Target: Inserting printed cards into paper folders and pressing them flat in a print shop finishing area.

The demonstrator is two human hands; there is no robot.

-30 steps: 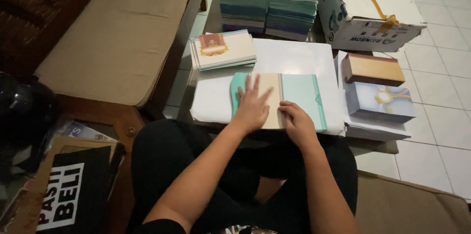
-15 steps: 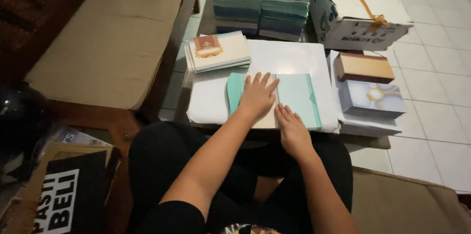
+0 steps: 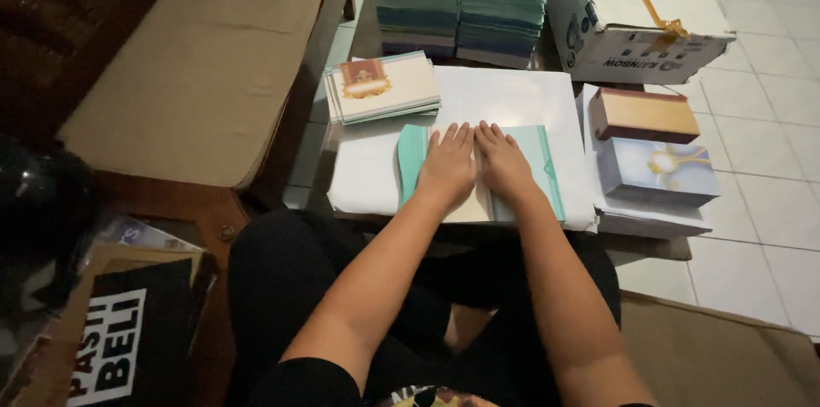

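Your left hand [image 3: 448,166] and right hand [image 3: 504,163] lie flat, side by side and touching, fingers stretched out and grasping nothing, pressing on a teal-edged folded card [image 3: 547,169]; the card rests on a white sheet [image 3: 512,95] in front of your lap; a stack of cream cards [image 3: 382,87] sits just beyond your left hand; two boxed stacks [image 3: 653,146] stand to the right.

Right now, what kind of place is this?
Probably a home floor workspace for sorting or folding printed cards, not a workshop. Both hands press a teal card on a low table; card stacks, cardboard boxes and tiled floor surround it.
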